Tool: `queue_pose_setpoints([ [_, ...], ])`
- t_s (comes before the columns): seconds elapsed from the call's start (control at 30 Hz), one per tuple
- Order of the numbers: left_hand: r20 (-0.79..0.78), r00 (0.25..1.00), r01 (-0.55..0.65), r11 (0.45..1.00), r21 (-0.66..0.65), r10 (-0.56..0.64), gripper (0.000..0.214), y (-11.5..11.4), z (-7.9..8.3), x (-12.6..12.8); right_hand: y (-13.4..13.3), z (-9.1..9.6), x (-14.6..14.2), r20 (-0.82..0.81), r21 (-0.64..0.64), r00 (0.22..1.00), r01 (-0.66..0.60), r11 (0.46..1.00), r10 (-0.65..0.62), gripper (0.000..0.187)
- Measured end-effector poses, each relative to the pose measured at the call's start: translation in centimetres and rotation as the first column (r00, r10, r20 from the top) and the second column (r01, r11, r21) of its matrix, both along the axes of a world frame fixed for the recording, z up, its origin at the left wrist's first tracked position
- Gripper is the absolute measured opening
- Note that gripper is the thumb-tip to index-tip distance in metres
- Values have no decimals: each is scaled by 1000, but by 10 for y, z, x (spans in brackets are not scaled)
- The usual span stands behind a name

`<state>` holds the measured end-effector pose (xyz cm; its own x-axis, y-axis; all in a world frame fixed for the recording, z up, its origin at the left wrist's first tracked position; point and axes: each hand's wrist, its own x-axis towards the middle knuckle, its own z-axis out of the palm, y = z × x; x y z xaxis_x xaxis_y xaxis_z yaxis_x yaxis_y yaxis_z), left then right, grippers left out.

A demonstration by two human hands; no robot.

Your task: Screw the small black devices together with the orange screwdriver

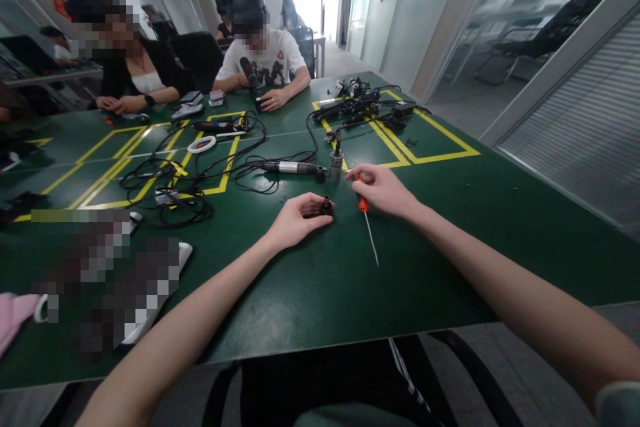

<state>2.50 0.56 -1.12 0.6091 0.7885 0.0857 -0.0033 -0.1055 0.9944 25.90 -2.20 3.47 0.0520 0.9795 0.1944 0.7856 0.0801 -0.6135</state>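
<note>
My left hand (pixel 301 219) is closed around a small black round part (pixel 327 208) with a narrow upright neck, held low over the green table (pixel 440 240). In my right hand (pixel 381 188) is a screwdriver (pixel 363 203) with an orange-red and black handle; its thin shaft points down and back toward me. Just beyond my hands stands a silver-grey metal cylinder (pixel 337 165) with a darker piece rising from its top. Beside it lies a silver and black handheld tool (pixel 290 167), and a small black cap (pixel 320 175) sits by the tool's right end.
Cables (pixel 187 210) coil left of my hands. Blurred-out flat items (pixel 185 257) lie at the near left. A heap of black corded devices (pixel 357 103) covers the far right, within yellow tape lines (pixel 443 159). Across the table, a person (pixel 280 57) handles a black tool (pixel 249 71).
</note>
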Motion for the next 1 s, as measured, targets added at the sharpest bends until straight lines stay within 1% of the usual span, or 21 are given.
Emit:
queue_pose_setpoints([
  [0.03, -1, 1000, 2, 1000, 2, -2, 34, 0, 0, 0, 2, 11, 3, -37, 49, 999, 5, 999, -3, 33],
  [0.07, -4, 1000, 5, 1000, 6, -5, 34, 0, 1, 0, 3, 22, 5, -84, 138, 996, 20, 990, -8, 35],
  [0.1, -8, 1000, 8, 1000, 11, -8, 33, -1, 1, -1, 5, 32, 7, -166, 346, 986, 36, 937, 23, 32],
  [0.13, -13, 1000, 11, 1000, 16, -10, 33, -1, 1, -1, 6, 42, 6, -192, 544, 978, 39, 838, 80, 29],
  [0.17, -17, 1000, 11, 1000, 21, -10, 33, -1, 1, -1, 7, 50, 3, -177, 673, 975, 20, 740, 134, 27],
  [0.2, -20, 1000, 8, 1000, 25, -7, 34, -2, 2, -1, 7, 56, -2, -141, 742, 975, -11, 670, 172, 24],
  [0.23, -22, 1000, 3, 1000, 26, -3, 35, -2, 2, -2, 6, 60, -9, -101, 777, 975, -45, 628, 196, 23],
  [0.27, -23, 1000, -1, 1000, 26, 2, 35, -2, 2, -2, 5, 61, -17, -68, 798, 976, -71, 598, 207, 24],
  [0.33, -23, 1000, -1, 1000, 21, 1, 36, -3, 1, -2, 3, 58, -32, -2, 802, 968, -149, 579, 252, 25],
  [0.37, -23, 1000, 2, 1000, 18, -1, 36, -3, 1, -2, 2, 55, -37, 33, 809, 961, -187, 557, 275, 27],
  [0.43, -21, 1000, 6, 1000, 16, -6, 37, -4, 1, -2, 2, 49, -44, 80, 804, 957, -227, 550, 279, 29],
  [0.53, -9, 1000, 5, 1000, 14, -5, 37, -4, 1, -2, 2, 44, -44, 98, 788, 965, -224, 574, 241, 30],
  [0.63, -7, 1000, 8, 1000, 13, -8, 36, -4, 1, -2, 1, 45, -42, 74, 785, 973, -191, 589, 217, 29],
  [0.7, -13, 1000, 13, 1000, 16, -13, 36, -4, 1, -2, 0, 47, -43, 68, 788, 973, -189, 586, 222, 28],
  [0.77, -17, 1000, 13, 1000, 15, -13, 36, -4, 2, -2, -1, 49, -45, 89, 788, 966, -216, 576, 241, 29],
  [0.87, -19, 1000, 6, 1000, 15, -5, 36, -4, 2, -2, -1, 48, -47, 119, 778, 962, -244, 580, 245, 31],
  [0.93, -19, 1000, 3, 1000, 19, -3, 35, -4, 2, -2, 0, 48, -47, 124, 772, 962, -248, 585, 243, 31],
  [1.0, -18, 1000, 7, 1000, 22, -7, 35, -5, 2, -2, 1, 47, -46, 111, 779, 963, -238, 580, 245, 30],
])
